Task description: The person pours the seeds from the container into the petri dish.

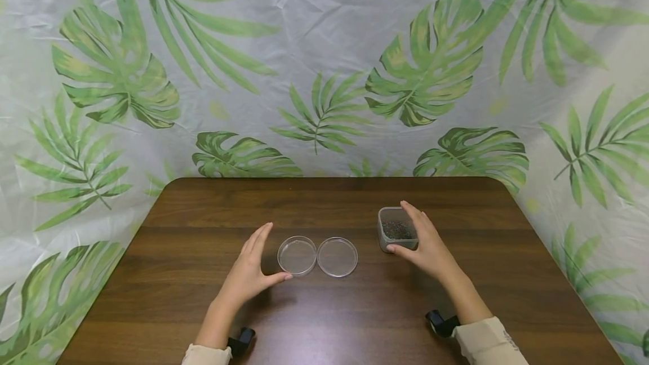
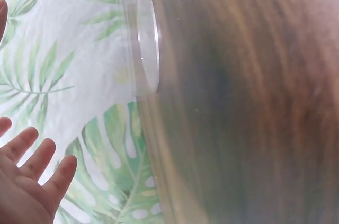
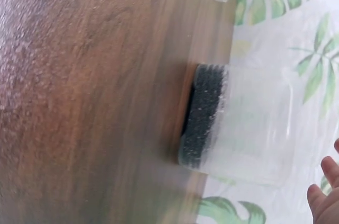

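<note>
Two clear round petri dish halves (image 1: 297, 256) (image 1: 337, 257) lie side by side on the table, their rims nearly touching. My left hand (image 1: 249, 266) is just left of the left half, thumb and fingers spread, holding nothing. In the left wrist view its fingers (image 2: 59, 180) stand apart from the clear dish (image 2: 149, 38). To the right is a square clear plastic container (image 3: 249, 123) with dark grains (image 1: 398, 230) in its lower part. My right hand (image 1: 428, 244) is spread around the container's right side; whether it touches is unclear.
The brown wooden table (image 1: 334, 320) ends in a rounded back edge. Behind it hangs a pale curtain (image 1: 324, 44) printed with green leaves. A black wrist device (image 1: 241, 341) sits at the left cuff, another (image 1: 441, 324) at the right.
</note>
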Demonstrator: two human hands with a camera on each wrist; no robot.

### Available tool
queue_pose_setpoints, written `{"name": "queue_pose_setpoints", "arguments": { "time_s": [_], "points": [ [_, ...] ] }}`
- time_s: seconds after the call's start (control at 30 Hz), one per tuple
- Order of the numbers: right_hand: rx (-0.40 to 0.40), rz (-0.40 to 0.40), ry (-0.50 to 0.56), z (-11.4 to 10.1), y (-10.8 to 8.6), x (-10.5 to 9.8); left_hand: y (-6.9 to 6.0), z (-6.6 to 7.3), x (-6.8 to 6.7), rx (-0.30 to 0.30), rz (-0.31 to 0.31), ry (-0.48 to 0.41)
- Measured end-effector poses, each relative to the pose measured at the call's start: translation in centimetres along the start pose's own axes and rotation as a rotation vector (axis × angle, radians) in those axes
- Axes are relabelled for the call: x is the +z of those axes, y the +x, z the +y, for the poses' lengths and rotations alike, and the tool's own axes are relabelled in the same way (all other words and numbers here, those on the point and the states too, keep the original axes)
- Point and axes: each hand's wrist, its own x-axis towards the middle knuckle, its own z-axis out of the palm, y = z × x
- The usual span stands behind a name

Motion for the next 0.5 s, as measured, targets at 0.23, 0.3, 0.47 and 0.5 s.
{"name": "queue_pose_setpoints", "arguments": {
  "time_s": [0.23,0.3,0.47,0.5],
  "points": [
    [0.123,-0.002,0.067,0.7,-0.3,-0.1,-0.3,-0.5,0.8,-0.087,-0.023,-0.071],
    [0.144,0.004,0.078,0.9,-0.3,0.0,-0.4,-0.7,1.0,-0.114,-0.028,-0.09],
    [0.181,0.025,0.108,1.6,-0.4,0.2,-0.7,-0.9,1.4,-0.197,-0.044,-0.197],
    [0.187,0.029,0.115,1.7,-0.5,0.3,-0.7,-0.9,1.5,-0.213,-0.047,-0.223]
  ]
}}
